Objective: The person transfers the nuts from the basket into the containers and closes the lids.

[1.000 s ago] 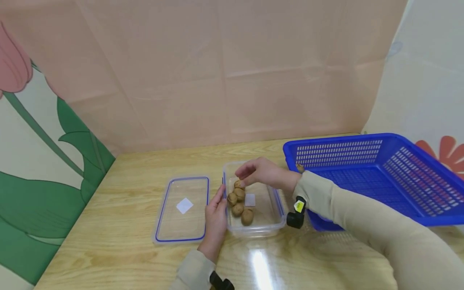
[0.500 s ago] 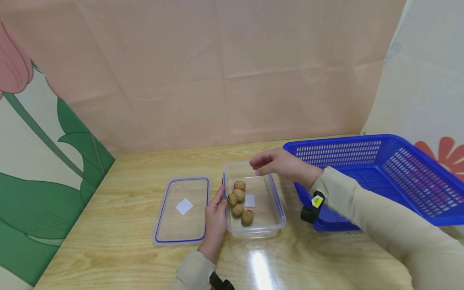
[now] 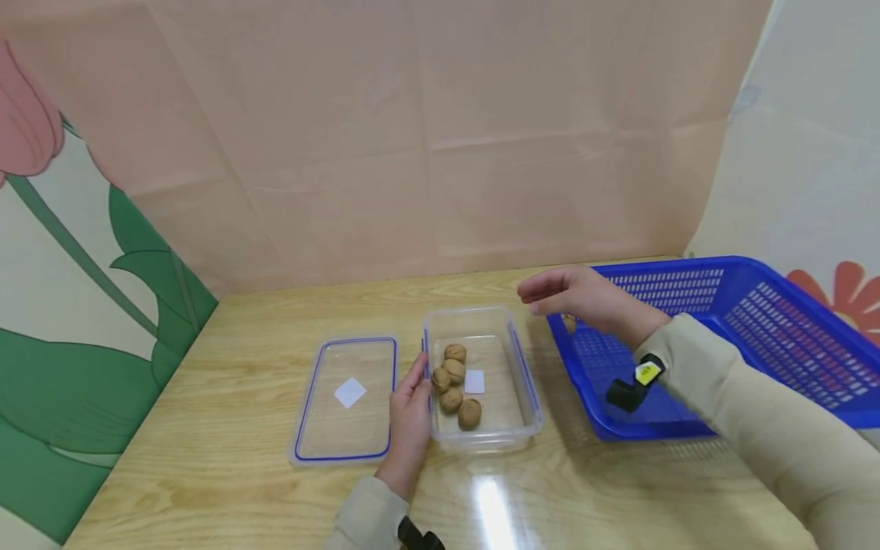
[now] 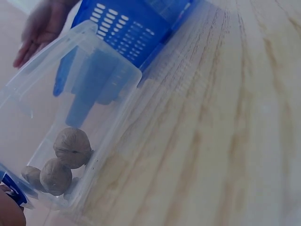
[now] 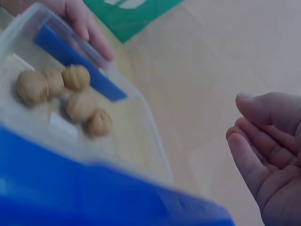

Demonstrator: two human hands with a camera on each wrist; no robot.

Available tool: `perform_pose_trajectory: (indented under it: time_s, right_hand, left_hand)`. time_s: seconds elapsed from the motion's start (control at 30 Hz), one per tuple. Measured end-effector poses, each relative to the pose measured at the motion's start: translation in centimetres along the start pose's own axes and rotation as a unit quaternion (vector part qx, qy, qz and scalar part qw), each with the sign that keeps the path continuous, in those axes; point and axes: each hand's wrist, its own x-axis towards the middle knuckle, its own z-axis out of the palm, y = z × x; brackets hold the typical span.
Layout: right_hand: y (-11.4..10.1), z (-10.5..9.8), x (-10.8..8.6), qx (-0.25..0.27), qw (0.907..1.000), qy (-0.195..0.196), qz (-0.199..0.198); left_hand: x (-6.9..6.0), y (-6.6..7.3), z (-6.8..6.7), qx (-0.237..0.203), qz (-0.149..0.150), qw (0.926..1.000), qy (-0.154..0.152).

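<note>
Several walnuts (image 3: 453,371) lie along the left side of a clear plastic box (image 3: 505,424). My left hand (image 3: 410,416) rests against the box's left wall with its fingers straight along it. Above the left rim of a blue basket (image 3: 687,412) hovers my right hand (image 3: 584,298), its fingers loosely bent and nothing between them. Just below that hand, a walnut (image 3: 569,322) shows at the basket's left end. In the right wrist view the thumb and fingers of the right hand (image 5: 273,146) stand apart. The walnuts (image 5: 77,101) in the box appear there too.
A clear lid (image 3: 347,439) with a blue seal and a white paper square lies left of the box. The wooden table (image 3: 227,428) runs back to a pinkish sheet (image 3: 426,153). Painted walls stand at both sides.
My right hand has let go of a walnut in the box, risen, and moved right to above the basket's rim. The left hand has stayed at the box.
</note>
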Motion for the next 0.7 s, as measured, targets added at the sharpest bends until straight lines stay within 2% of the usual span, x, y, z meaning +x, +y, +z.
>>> perform_pose_trajectory:
  time_s: [0.23,0.43,0.7]
  right_hand:
    - [1.9,-2.2,-0.2,0.001,0.9998,0.013,-0.012]
    - [3.6,-3.7,-0.2,-0.052,0.9984,0.023,-0.005]
    - [6.3,-5.0,0.0,-0.098,0.9942,0.023,0.036]
  left_hand:
    - [-0.1,0.1,0.0,0.005,-0.001,1.0,0.001]
    - [-0.2,0.2,0.0,0.005,-0.004,1.0,-0.002]
    - [-0.1,0.2,0.0,0.006,-0.01,0.9999,-0.005]
